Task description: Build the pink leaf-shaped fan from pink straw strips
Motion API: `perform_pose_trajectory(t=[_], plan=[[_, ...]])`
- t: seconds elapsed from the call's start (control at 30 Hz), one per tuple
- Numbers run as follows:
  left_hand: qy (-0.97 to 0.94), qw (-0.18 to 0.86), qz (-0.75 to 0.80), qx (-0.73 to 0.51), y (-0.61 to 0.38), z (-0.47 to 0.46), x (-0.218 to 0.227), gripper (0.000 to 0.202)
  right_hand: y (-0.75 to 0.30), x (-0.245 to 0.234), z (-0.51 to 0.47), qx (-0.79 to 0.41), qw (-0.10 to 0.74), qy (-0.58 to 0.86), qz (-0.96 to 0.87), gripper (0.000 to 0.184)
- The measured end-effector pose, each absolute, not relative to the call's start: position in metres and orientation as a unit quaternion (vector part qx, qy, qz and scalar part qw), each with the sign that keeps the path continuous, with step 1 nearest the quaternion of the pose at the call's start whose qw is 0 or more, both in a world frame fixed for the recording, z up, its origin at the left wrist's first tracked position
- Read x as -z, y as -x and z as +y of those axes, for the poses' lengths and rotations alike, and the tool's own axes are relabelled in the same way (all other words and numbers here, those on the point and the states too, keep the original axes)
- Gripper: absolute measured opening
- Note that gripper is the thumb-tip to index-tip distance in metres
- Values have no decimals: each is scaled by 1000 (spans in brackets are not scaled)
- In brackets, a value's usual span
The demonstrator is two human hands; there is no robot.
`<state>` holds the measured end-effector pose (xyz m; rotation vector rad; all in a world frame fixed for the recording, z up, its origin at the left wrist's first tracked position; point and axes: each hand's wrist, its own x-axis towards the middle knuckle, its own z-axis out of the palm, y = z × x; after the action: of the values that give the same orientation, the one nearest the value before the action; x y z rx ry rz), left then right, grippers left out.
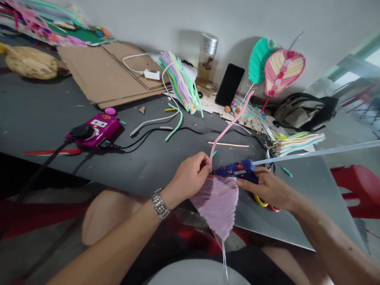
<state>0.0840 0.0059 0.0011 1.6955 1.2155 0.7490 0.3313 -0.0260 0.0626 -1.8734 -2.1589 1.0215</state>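
My left hand point(192, 174) is closed, pinching a pink pipe cleaner point(225, 128) whose free end curves up and to the right. Just below those fingers lies the upper edge of a pale pink, leaf-shaped fan point(218, 204) made of ribbed strips, its clear stem pointing down toward my lap. My right hand point(267, 186) grips a blue glue gun point(239, 169), with a long clear glue stick point(314, 152) reaching out of its back to the right. The gun's nozzle end is close to my left fingertips; the exact contact there is hidden.
A purple power adapter point(99, 130) with cords stands left, beside flat cardboard point(89, 75). Behind are a pipe-cleaner bundle point(182, 85), a glass bottle point(208, 55), a phone point(230, 85) and two finished fans point(285, 73). Scissors handles point(261, 201) show below my right hand.
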Motion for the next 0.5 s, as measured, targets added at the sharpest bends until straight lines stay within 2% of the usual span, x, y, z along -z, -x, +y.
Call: perform_pose_trajectory(t=[0.27,0.5], plan=[[-682,447,496,-298,-85,6,0,8,-330,-69,-23,-330,20,631,-702,59],[-683,445,492,-304,-85,6,0,8,-327,-73,-24,-342,30,636,-691,59]])
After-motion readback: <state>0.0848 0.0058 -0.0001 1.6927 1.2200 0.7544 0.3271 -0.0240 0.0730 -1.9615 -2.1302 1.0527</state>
